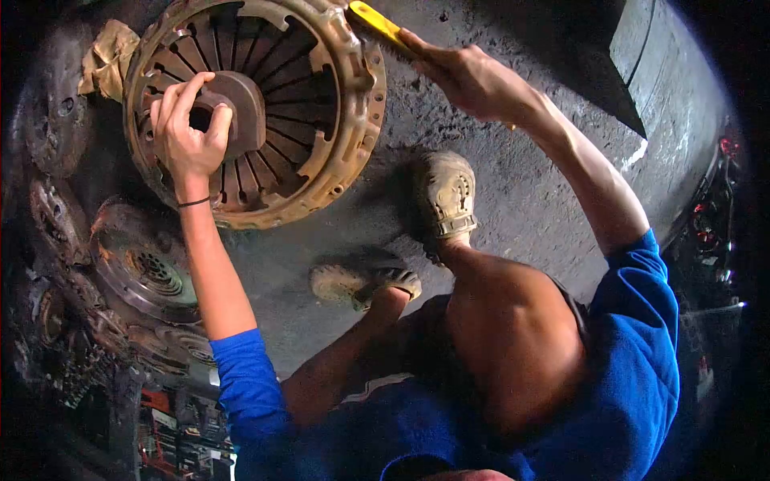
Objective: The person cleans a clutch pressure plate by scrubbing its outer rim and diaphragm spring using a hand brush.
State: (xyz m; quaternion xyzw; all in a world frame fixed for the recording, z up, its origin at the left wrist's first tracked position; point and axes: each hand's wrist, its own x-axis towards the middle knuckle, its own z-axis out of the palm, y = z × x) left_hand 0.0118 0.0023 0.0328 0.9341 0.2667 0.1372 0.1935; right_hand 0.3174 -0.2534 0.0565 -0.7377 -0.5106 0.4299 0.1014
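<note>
A large round clutch pressure plate [353, 120] with radial spring fingers lies at the upper left. My left hand [189, 132] is over its middle, fingers and thumb closed on a thick rounded metal block [247, 108] that has a dark opening. The block rests on or just above the spring fingers; I cannot tell which. To the right of the plate, my right hand [481, 84] is wrapped round a flat yellow tool [375, 21]. The tool's yellow end reaches the plate's upper right rim; whether it touches is unclear, and its kind does not show.
More worn clutch discs [144, 260] and round metal parts are piled along the left. Crumpled brown paper [110, 60] sits beside the plate. My feet in clogs [447, 196] are on the dark floor below it. A grey panel [674, 80] stands at the upper right.
</note>
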